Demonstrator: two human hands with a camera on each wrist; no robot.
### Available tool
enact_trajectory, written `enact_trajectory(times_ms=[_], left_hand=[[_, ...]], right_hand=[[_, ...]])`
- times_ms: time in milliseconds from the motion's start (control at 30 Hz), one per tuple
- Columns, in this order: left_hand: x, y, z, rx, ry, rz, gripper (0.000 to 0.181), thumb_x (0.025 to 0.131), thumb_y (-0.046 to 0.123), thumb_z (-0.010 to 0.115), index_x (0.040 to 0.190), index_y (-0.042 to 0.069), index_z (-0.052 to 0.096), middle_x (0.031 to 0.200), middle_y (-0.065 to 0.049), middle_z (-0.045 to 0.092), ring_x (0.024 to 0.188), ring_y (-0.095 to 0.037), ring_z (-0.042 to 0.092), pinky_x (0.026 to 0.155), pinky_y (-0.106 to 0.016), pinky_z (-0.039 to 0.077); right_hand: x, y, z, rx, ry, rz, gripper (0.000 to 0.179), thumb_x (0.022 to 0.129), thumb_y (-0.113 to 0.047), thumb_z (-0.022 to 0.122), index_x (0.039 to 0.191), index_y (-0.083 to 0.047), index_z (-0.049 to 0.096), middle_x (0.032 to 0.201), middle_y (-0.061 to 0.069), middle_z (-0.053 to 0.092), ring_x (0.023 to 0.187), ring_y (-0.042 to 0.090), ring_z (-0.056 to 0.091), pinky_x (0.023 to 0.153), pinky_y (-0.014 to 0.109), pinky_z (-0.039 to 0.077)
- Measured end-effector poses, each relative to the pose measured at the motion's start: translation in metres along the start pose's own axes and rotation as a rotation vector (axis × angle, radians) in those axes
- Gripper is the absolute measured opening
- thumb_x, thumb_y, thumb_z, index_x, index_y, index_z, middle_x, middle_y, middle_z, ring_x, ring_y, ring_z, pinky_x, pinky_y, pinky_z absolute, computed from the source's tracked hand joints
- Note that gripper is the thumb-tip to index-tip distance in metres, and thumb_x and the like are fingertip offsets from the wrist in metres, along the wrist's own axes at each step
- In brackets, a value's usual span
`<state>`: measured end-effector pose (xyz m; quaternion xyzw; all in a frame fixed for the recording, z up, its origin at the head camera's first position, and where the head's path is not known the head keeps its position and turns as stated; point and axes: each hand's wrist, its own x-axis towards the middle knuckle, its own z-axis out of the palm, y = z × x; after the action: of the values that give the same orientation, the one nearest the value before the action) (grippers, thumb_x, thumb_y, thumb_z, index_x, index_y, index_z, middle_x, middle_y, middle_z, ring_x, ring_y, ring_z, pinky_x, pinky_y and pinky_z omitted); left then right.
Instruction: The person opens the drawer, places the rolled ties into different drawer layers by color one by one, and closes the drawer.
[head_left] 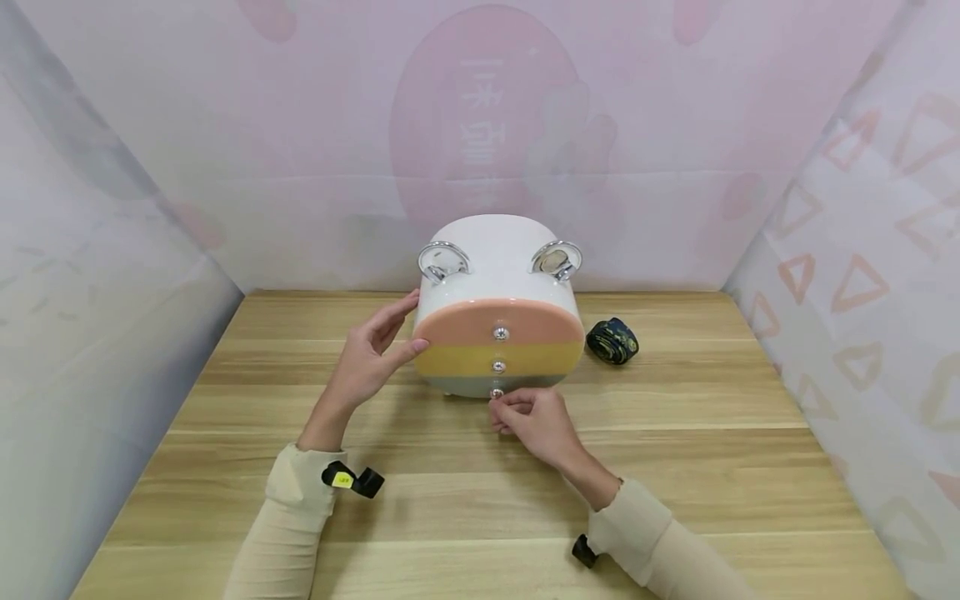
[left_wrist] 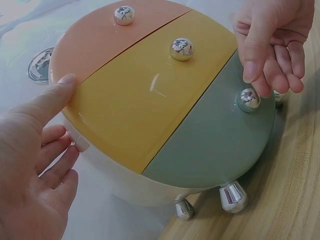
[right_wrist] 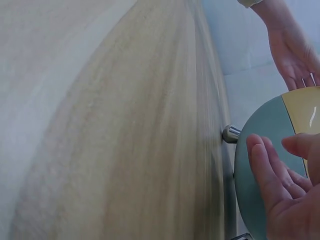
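Observation:
A white, rounded drawer box (head_left: pixel 495 250) has an orange, a yellow and a grey-green drawer front, each with a shiny knob, and chrome rings on top. My left hand (head_left: pixel 367 354) rests at its left side, thumb on the front edge by the orange-yellow seam. In the left wrist view the other fingers lie loosely bent along the side. My right hand (head_left: pixel 540 425) is at the green drawer (left_wrist: pixel 210 135), its fingertips right at the bottom knob (left_wrist: pixel 248 100). The right wrist view has the right thumb apart from the outstretched fingers (right_wrist: pixel 270 175); they hide the knob.
A coiled dark strap with a yellowish pattern (head_left: pixel 612 341) lies right of the box on the wooden table (head_left: pixel 675 475). Behind stands a pink printed backdrop (head_left: pixel 315 150), with patterned side walls left and right. Chrome feet (left_wrist: pixel 233 196) hold the box up.

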<state>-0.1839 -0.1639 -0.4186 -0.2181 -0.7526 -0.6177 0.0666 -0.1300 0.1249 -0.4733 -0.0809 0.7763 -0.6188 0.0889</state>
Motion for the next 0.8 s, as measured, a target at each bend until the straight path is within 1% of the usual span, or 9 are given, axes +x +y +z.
enact_trajectory(times_ms=[133,300,533,633,800], left_hand=[[-0.001,-0.002,0.001,-0.009,0.004,0.001,0.064,0.096,0.006,0.078,0.155,0.018,0.055,0.166,-0.001,0.047,0.159,-0.018,0.037,0.126,-0.017,0.035],[-0.002,-0.003,0.001,-0.013,0.015,0.001,0.064,0.095,0.005,0.078,0.154,0.016,0.056,0.166,-0.002,0.048,0.158,-0.019,0.038,0.126,-0.018,0.035],[-0.003,-0.004,0.003,-0.028,0.032,0.007,0.063,0.095,0.005,0.078,0.154,0.014,0.056,0.166,-0.004,0.048,0.158,-0.020,0.040,0.127,-0.020,0.036],[-0.003,-0.004,0.004,-0.041,0.042,0.006,0.062,0.095,0.004,0.078,0.153,0.013,0.057,0.165,-0.004,0.049,0.157,-0.019,0.040,0.127,-0.020,0.036],[-0.003,-0.005,0.006,-0.046,0.050,0.004,0.062,0.095,0.004,0.077,0.153,0.012,0.057,0.165,-0.005,0.049,0.157,-0.020,0.040,0.127,-0.020,0.036]], right_hand=[[0.002,0.005,0.001,0.008,0.006,0.037,0.024,0.098,-0.016,0.077,0.104,0.007,0.079,0.091,0.022,0.080,0.083,0.032,0.081,0.074,0.035,0.070],[0.006,0.009,0.004,0.029,-0.002,0.054,0.025,0.099,-0.015,0.076,0.103,0.010,0.078,0.091,0.026,0.079,0.081,0.030,0.081,0.072,0.032,0.069],[0.012,0.014,0.011,0.084,-0.024,0.039,0.026,0.100,-0.013,0.074,0.100,0.012,0.077,0.092,0.030,0.078,0.085,0.038,0.081,0.074,0.033,0.069],[0.014,0.015,0.012,0.087,-0.022,0.040,0.026,0.100,-0.013,0.073,0.101,0.013,0.076,0.091,0.029,0.078,0.085,0.039,0.081,0.074,0.033,0.069],[0.017,0.016,0.014,0.084,-0.003,0.047,0.029,0.101,-0.015,0.073,0.099,0.014,0.077,0.088,0.027,0.079,0.082,0.035,0.081,0.074,0.031,0.069]])
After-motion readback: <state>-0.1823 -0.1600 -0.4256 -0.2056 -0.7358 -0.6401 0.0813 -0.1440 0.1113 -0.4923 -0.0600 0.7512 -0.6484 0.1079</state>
